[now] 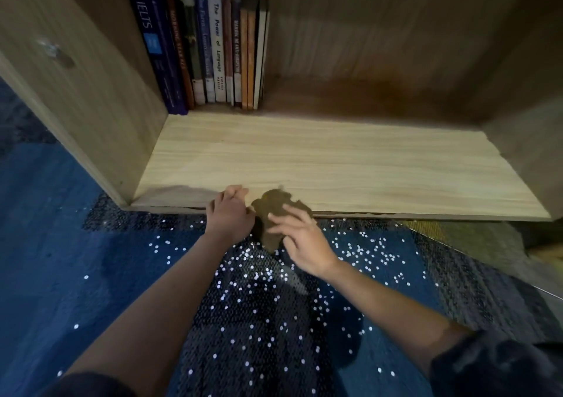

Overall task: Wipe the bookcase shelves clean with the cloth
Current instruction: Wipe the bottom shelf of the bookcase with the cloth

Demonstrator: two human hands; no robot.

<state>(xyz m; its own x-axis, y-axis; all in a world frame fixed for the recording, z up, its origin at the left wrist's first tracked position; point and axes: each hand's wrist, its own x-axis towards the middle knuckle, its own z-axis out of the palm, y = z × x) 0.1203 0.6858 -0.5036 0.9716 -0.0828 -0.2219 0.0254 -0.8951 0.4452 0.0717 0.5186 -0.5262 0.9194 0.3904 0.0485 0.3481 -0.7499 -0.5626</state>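
Note:
The bookcase's bottom shelf is light wood, low to the floor. A crumpled brown cloth lies over its front edge and hangs a little below it. My left hand sits at the shelf's front edge with fingers curled, its thumb side meeting the cloth's left edge, where it seems to pinch it. My right hand is blurred, its fingers spread and lying on the cloth's right side from the front.
Several upright books stand at the back left of the shelf. The bookcase's side panels close it left and right. Below the shelf is a blue carpet and dark fabric with white dots.

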